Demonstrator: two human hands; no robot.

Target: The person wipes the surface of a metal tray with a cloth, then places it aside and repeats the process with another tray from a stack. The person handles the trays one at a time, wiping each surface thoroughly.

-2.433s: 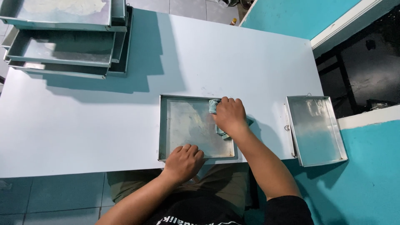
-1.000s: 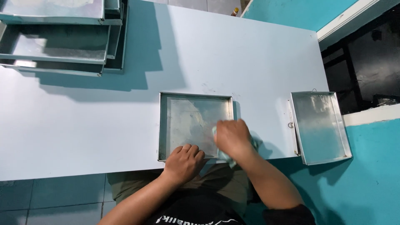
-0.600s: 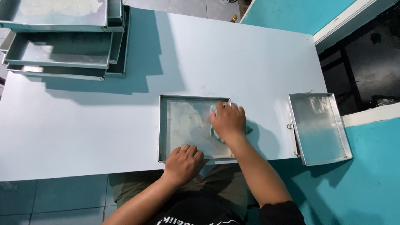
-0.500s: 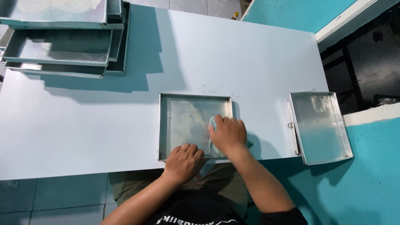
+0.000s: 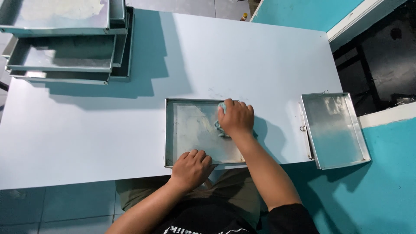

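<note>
Tray [image 5: 190,130] lies flat at the surface's [image 5: 86,130] near edge, middle. Left hand [image 5: 190,168] clamps its near rim, fingers curled together. Right hand [image 5: 236,118] presses a cloth [image 5: 219,128] into the tray's far right corner, fingers close together over it. Tray looks thin, stiff, light, likely slick: best held by the rim. Cloth soft, bunches. Tray holds only the cloth. Second tray [image 5: 333,130] overhangs the right edge; stacked trays [image 5: 65,52] at the far left corner.

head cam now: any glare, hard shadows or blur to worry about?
Head view: sharp throughout, no motion blur on the right hand or cloth; dull sheen, no blown glare, on the centre tray and side tray; hard-edged shadows on the table right of the tray stack and the hand; the right opening is very dark.
</note>
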